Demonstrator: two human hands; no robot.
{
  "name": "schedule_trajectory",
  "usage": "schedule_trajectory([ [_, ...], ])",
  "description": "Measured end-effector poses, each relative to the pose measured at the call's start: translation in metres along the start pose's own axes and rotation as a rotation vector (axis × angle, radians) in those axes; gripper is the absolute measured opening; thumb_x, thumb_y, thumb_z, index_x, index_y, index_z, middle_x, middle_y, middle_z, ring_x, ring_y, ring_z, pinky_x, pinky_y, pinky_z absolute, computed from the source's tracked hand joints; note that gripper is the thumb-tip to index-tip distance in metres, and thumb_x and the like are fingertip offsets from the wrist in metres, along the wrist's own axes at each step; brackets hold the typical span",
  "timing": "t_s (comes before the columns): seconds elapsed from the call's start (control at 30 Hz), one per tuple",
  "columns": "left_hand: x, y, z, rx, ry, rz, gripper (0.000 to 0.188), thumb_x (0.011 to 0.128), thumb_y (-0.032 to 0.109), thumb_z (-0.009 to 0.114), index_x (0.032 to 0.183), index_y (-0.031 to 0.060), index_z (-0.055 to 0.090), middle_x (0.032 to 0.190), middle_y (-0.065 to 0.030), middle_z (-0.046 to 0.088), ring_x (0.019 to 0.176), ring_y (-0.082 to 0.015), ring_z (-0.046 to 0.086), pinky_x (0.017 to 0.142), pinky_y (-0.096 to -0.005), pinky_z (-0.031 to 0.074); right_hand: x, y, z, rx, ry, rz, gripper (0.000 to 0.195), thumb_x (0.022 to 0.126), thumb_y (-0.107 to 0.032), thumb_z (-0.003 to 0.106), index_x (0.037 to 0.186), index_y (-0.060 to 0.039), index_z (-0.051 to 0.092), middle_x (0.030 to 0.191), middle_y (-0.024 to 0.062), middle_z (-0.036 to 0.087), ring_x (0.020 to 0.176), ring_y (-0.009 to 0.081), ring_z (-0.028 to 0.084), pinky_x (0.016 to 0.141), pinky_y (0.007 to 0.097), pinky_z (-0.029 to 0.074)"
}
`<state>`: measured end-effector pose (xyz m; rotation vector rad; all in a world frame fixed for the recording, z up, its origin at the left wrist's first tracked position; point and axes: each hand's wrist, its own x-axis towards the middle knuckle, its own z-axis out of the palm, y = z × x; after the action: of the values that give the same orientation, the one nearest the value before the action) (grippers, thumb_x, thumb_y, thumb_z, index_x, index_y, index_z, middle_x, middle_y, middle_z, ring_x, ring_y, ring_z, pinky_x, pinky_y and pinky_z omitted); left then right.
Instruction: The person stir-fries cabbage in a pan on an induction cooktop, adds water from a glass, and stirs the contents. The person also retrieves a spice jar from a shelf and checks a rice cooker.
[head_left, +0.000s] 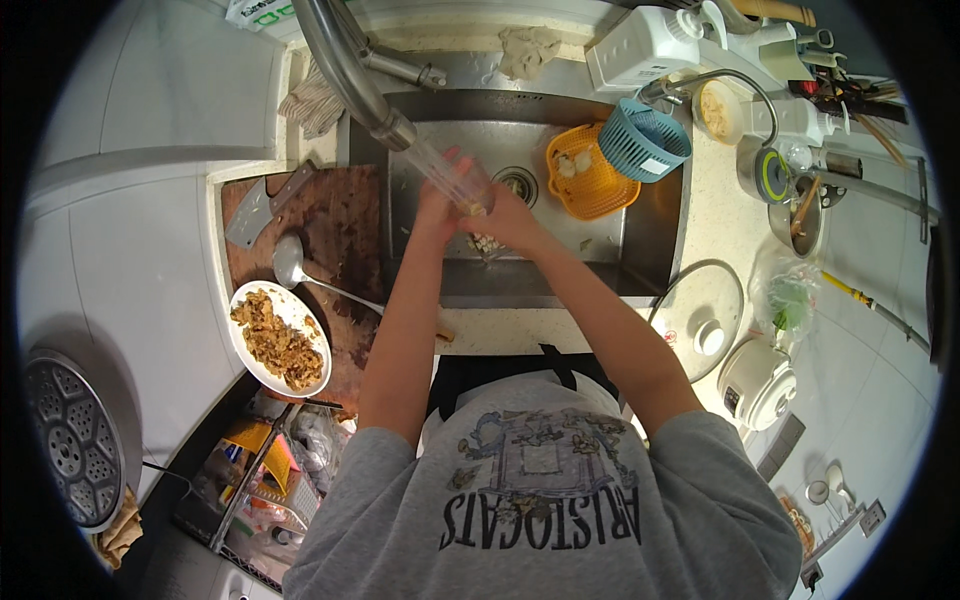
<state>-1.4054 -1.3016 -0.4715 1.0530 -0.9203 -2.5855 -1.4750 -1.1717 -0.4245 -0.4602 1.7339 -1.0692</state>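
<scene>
My left hand (441, 201) and my right hand (508, 223) meet over the stainless steel sink (574, 251), beneath the tap (394, 129). A clear stream of water (450, 169) runs from the spout onto them. Something small and yellowish shows between the hands, too blurred to name. Most fingers are hidden by the water and by each other, so I cannot tell what either hand grips. Below my right hand, pale chopped pieces (486, 243) lie in what looks like a clear container, partly covered by the hand. The drain (517, 186) is just beyond it.
An orange basket (592, 206) and a blue basket (637, 150) stand at the sink's right. On the wooden cutting board (341, 217) lie a cleaver (253, 214), a ladle (289, 259) and a plate of browned food (321, 337). A glass lid (686, 307) rests on the right counter.
</scene>
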Motion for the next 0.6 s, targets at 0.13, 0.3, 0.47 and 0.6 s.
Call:
schedule_trajectory([
  [0.13,-0.002,0.002,-0.014,-0.374,-0.316,-0.052,0.083,0.089,0.034,0.075,0.154,0.0135,0.029,0.142,-0.02,0.05,0.11,-0.0305,0.063,0.089,-0.0435,0.057,0.01,0.017,-0.009,0.979,-0.505,0.348,0.046,0.089,-0.026,0.072,0.123,0.0007,0.057,0.108,0.018,0.069,0.089,0.0286,0.071,0.083,0.0423,0.06],
  [0.3,0.007,0.007,-0.018,-0.349,-0.356,0.086,0.069,0.096,0.03,0.066,0.155,0.0194,0.031,0.145,-0.0193,0.049,0.112,-0.0307,0.061,0.093,-0.0446,0.055,0.002,0.01,0.0,0.89,-0.333,0.34,0.054,0.09,-0.035,0.07,0.125,0.0028,0.053,0.101,0.0169,0.07,0.082,0.0276,0.071,0.077,0.0415,0.06],
  [0.47,0.006,0.009,0.007,0.124,0.029,0.194,0.062,0.096,0.022,0.067,0.149,0.0133,0.037,0.138,-0.0164,0.053,0.106,-0.0273,0.06,0.089,-0.0408,0.054,-0.005,-0.006,0.015,-0.089,0.164,0.023,0.064,0.077,-0.03,0.082,0.123,0.0028,0.052,0.095,0.0156,0.071,0.081,0.0241,0.071,0.069,0.0419,0.059],
  [0.6,-0.006,-0.016,0.022,0.646,0.301,0.282,0.053,0.094,0.024,0.07,0.138,0.0051,0.046,0.121,-0.0128,0.061,0.103,-0.0253,0.06,0.087,-0.0393,0.052,0.006,-0.001,0.023,-0.293,0.299,-0.013,0.06,0.074,-0.029,0.083,0.117,0.0006,0.054,0.091,0.0117,0.071,0.076,0.0213,0.07,0.061,0.0381,0.056],
])
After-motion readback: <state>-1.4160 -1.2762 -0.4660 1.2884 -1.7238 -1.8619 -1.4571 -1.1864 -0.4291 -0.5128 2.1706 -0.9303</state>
